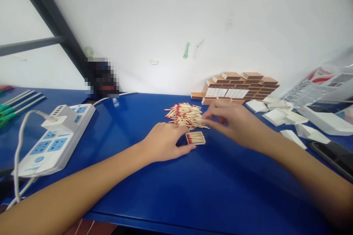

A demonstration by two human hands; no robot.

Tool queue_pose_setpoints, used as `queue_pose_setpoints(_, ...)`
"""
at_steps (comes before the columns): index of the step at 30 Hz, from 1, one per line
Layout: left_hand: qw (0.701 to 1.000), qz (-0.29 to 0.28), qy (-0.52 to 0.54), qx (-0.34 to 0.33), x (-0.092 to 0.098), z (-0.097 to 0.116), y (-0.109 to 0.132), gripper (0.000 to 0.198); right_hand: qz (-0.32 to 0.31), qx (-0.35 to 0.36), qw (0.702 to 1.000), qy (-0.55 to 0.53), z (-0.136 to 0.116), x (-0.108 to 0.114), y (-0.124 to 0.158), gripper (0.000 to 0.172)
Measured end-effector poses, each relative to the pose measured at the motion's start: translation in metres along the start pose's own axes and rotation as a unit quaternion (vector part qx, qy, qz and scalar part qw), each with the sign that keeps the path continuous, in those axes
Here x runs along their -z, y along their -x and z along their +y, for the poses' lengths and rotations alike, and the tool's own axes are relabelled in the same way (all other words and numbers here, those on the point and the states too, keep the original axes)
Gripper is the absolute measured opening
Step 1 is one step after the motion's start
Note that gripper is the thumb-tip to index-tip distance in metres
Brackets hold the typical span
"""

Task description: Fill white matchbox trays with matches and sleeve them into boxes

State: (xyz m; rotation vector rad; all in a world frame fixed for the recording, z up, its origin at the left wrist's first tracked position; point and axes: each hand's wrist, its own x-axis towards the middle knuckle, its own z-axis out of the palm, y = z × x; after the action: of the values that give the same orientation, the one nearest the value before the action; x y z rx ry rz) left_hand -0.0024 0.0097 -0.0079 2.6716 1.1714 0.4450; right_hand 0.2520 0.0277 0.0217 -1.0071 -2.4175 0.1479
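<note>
A loose pile of red-tipped matches (184, 114) lies on the blue table (171, 191). Just in front of it sits a small open matchbox tray (195, 138), partly filled with matches. My left hand (165, 142) rests beside the tray, fingers curled, thumb and fingertips touching its left end. My right hand (234, 121) hovers at the right edge of the pile, fingers pinched together at the matches; what the pinch holds is too small to make out.
A stack of brown matchboxes (239, 85) stands against the white wall. White box sleeves (278, 114) lie to the right, with a dark phone (335, 156) and plastic packaging (320, 86). A white power strip (55, 136) and green-handled tools (16, 104) sit on the left.
</note>
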Motion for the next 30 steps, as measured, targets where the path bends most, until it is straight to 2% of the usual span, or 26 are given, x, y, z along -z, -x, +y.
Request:
queue_pose_setpoints(4, 1.0, 0.015, 0.011, -0.004, -0.001, 0.0, 0.0, 0.036, -0.02, 0.002, 0.999, -0.044, -0.015, -0.011, 0.021, 0.014)
queue_pose_setpoints(9, 0.999, 0.035, 0.016, -0.016, -0.002, 0.0, 0.0, 0.037, -0.071, 0.004, 0.997, -0.043, -0.018, -0.022, 0.026, 0.016)
queue_pose_setpoints(23, 0.997, 0.068, 0.013, -0.044, -0.004, 0.001, 0.002, 0.039, -0.078, -0.006, 0.997, -0.026, -0.01, -0.015, 0.028, 0.014)
queue_pose_setpoints(30, 0.999, 0.035, 0.014, -0.035, -0.003, 0.002, 0.002, 0.038, -0.096, -0.005, 0.995, -0.025, -0.014, -0.021, 0.028, 0.013)
